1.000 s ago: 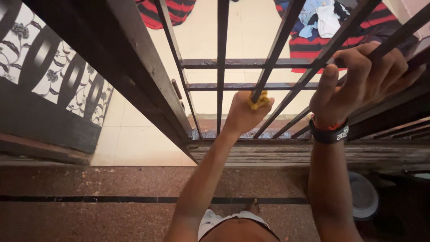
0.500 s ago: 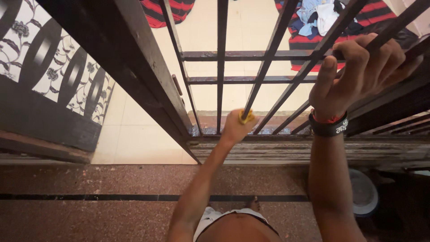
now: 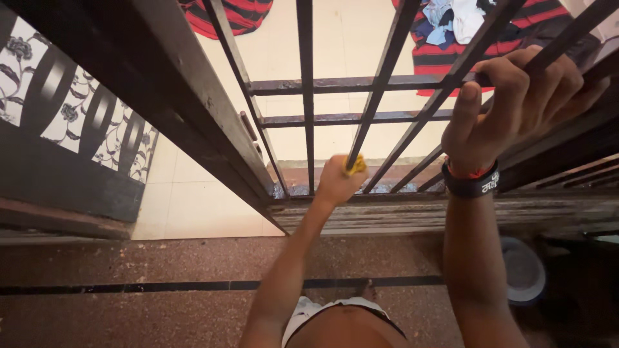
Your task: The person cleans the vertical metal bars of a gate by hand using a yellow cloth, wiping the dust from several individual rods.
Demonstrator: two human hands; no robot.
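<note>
I look down through a dark metal barred gate [image 3: 308,84]. My left hand [image 3: 336,182] is wrapped around a small yellow cloth [image 3: 355,165] and presses it against the lower part of one slanted bar [image 3: 377,96], close to the gate's bottom rail. My right hand [image 3: 522,106] grips another bar higher up on the right, fingers curled over it. A dark band with an orange edge [image 3: 474,182] sits on that wrist.
The gate's thick frame [image 3: 161,96] runs diagonally at left, beside a black and white floral panel [image 3: 58,109]. Beyond the bars lie pale floor tiles and red striped cloth with clothes [image 3: 464,32]. A grey round bowl [image 3: 523,269] rests on the speckled stone floor at right.
My left hand with the yellow cloth has slid down the bar toward the bottom rail. My right hand keeps its hold on the upper bar.
</note>
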